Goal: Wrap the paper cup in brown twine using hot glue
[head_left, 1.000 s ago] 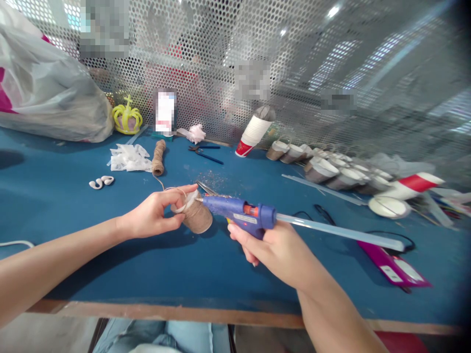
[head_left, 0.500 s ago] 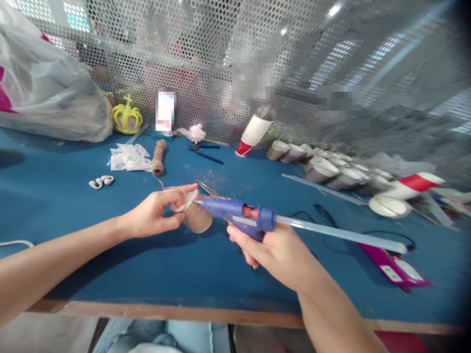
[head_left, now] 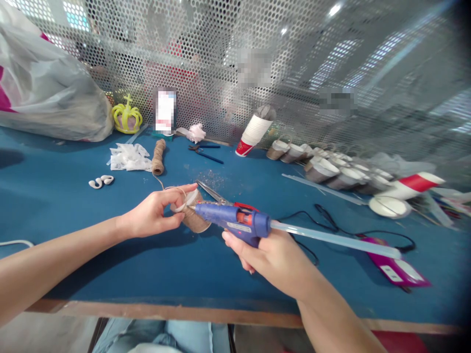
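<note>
Your left hand [head_left: 158,213] pinches the twine-wrapped cup [head_left: 195,223] at its rim, over the blue table [head_left: 165,274]; your right hand [head_left: 274,255] grips the glue gun [head_left: 228,218]. Steady its nozzle [head_left: 192,208]; hold your fingertips [head_left: 178,217] clear of probable heat.

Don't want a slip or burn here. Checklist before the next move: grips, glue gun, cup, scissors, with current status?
1. Cup held: ok. The left hand has the twine-wrapped cup at its white rim.
2. Gun gripped: ok. The right hand is around the handle of the glue gun.
3. Glue stick in place: ok. The glue stick runs out of the gun's rear.
4. Fingers well away from nozzle: not ok. Left fingertips are close beside the nozzle.
5. Nozzle off the cup: cannot tell; they overlap in view.
6. Gun clear of scissors: cannot tell; it partly hides them.
</note>
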A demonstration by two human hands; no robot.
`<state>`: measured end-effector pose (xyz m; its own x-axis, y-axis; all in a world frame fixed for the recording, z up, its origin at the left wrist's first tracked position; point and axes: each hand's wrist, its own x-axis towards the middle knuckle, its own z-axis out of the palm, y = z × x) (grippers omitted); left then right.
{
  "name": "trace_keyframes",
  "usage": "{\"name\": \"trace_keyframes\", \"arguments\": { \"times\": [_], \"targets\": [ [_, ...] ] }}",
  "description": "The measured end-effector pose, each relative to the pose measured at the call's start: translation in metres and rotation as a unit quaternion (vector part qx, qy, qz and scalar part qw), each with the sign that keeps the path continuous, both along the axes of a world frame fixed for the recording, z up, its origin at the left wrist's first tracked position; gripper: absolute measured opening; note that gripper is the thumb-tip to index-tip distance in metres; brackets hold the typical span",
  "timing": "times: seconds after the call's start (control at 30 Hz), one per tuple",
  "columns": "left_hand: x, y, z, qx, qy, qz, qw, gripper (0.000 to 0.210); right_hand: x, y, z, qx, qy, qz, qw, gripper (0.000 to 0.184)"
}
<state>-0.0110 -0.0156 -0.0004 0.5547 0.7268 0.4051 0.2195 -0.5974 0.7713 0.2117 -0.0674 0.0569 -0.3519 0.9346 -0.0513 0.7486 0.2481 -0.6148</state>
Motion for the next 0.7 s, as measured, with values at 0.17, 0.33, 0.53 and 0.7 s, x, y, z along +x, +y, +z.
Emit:
{"name": "trace_keyframes", "arguments": {
  "times": [0.17, 0.33, 0.53, 0.7],
  "targets": [
    [0.0007, -0.0002, 0.0003, -0.003, -0.002, 0.003, 1.000, 0.017, 0.0016, -0.0007, -0.0009, 0.011, -0.003, 0.005, 1.000, 0.031],
    [0.0003, 0.0000, -0.0015, -0.004, 0.001, 0.008, 1.000, 0.017, 0.0061, 0.0017, -0.0007, 0.021, -0.003, -0.020, 1.000, 0.031],
    [-0.0001, 0.0001, -0.0007, 0.000, 0.000, 0.002, 1.000, 0.017, 0.0036, -0.0001, -0.0033, 0.047, -0.010, 0.010, 0.999, 0.029],
    [0.0003, 0.0007, 0.0000, 0.004, 0.006, 0.003, 1.000, 0.017, 0.0006, -0.0011, -0.0050, 0.060, -0.013, 0.026, 0.998, 0.031]
  ]
}}
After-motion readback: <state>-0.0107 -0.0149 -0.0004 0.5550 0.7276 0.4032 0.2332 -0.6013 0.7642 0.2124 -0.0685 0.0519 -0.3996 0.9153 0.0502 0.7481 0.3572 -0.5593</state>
